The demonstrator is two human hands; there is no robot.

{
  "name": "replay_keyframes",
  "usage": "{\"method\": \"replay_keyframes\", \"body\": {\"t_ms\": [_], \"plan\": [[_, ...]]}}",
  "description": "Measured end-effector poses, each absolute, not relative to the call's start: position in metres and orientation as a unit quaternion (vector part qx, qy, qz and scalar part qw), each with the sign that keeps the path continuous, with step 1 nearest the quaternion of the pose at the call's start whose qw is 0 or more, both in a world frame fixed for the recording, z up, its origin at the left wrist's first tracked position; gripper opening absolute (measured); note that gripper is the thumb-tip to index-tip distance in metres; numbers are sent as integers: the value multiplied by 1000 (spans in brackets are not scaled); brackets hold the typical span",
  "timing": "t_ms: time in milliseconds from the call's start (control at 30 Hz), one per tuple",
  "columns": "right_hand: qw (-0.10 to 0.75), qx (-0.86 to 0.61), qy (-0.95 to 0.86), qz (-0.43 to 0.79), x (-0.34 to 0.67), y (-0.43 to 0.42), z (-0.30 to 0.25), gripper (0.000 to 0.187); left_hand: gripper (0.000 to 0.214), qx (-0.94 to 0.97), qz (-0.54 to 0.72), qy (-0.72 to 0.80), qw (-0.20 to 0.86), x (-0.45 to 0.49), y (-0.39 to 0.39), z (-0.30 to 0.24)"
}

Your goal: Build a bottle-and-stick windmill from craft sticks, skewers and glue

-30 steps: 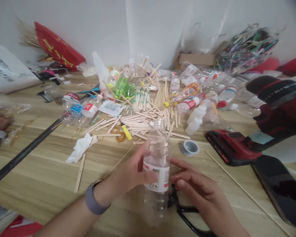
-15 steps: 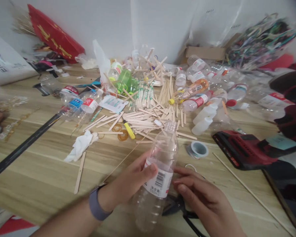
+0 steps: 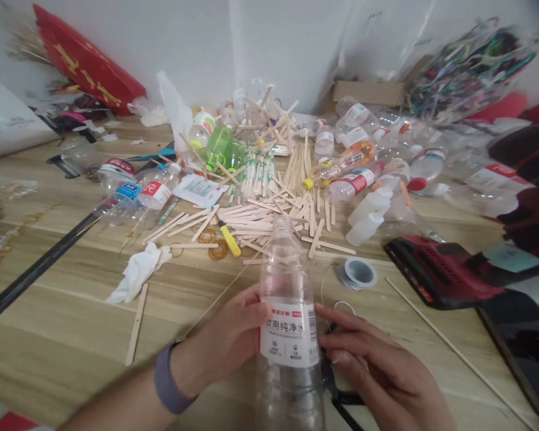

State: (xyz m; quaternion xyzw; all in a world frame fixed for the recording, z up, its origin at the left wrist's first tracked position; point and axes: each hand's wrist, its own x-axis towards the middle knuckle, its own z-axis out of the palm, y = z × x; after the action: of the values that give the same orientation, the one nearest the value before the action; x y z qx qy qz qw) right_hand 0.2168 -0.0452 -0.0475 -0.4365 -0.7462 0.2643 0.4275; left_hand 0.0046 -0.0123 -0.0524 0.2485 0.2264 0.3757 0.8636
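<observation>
A clear plastic water bottle [image 3: 284, 389] with a white printed label [image 3: 290, 335] stands nearly upright in front of me, with no cap on its neck. My left hand [image 3: 233, 326] is closed around its left side, thumb over the label's edge. At the label's right edge, my right hand [image 3: 372, 359] has its fingers stretched out, with the index fingertip at or very near the bottle. Whether it presses on the bottle I cannot tell. Partly hidden behind that hand lies a black object [image 3: 330, 374] with a strap or cable.
Wooden craft sticks [image 3: 256, 221] are heaped ahead, beside a yellow-handled tool [image 3: 230, 239]. More bottles [image 3: 354, 179] crowd the back right. A wire spool [image 3: 358, 273] and a red-and-black power tool [image 3: 440, 269] lie to the right. A crumpled tissue [image 3: 139, 272] is at left.
The bottle has turned about its length, so the label's front text now shows instead of the barcode. It is also more upright. The view has shifted slightly.
</observation>
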Motion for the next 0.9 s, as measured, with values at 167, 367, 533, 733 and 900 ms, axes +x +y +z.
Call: {"method": "replay_keyframes", "body": {"t_ms": [167,367,533,733,900], "plan": [[426,-506,-651,373,213,-52,-51,14,40,251,391,228,856,-4,-16,-55],[367,-551,-598,452,203,-55,-56,31,58,287,353,117,883,-4,-16,-56],[345,-508,-678,405,202,-53,-57,35,57,286,328,81,897,1,-20,-53],[341,-487,-730,337,201,-50,-46,32,57,323,322,108,883,-2,-20,-49],[334,-475,-744,331,198,-50,-42,37,58,286,310,82,903,-4,-17,-58]]}}
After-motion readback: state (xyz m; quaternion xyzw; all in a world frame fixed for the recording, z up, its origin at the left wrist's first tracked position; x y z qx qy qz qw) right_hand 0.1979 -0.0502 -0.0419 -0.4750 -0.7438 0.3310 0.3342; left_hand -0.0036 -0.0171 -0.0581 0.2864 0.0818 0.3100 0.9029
